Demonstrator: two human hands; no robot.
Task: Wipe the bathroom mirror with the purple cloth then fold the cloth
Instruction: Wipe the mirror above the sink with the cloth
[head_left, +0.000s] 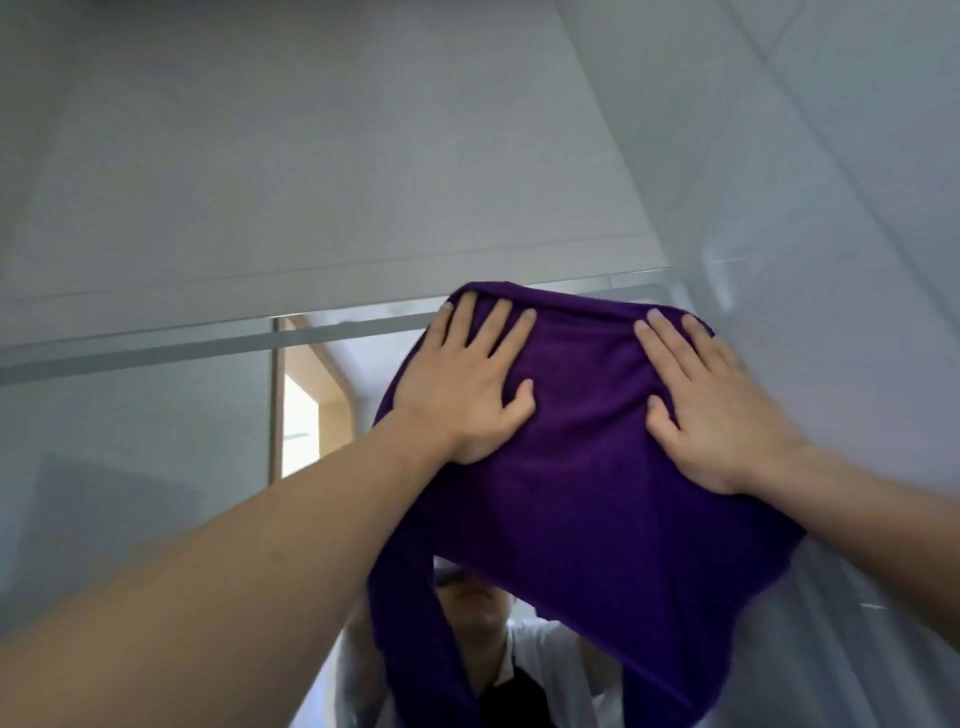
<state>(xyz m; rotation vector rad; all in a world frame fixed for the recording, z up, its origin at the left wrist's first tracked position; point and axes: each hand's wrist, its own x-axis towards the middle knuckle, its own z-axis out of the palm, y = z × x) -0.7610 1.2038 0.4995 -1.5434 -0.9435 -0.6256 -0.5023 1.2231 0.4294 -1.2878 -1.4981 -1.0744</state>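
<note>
At 12 o'clock: my purple cloth (582, 467) on the mirror (130, 441).
Grip: left hand (467, 384) and right hand (711, 410) flat, fingers apart, pressing cloth.

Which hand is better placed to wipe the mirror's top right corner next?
Right, probably. The right hand lies flat on the purple cloth nearer that corner of the mirror; the left hand presses farther left.

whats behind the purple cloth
The mirror, with both hands pressing the purple cloth flat against it. The glass and most of the person's reflection under the cloth are covered.
</note>
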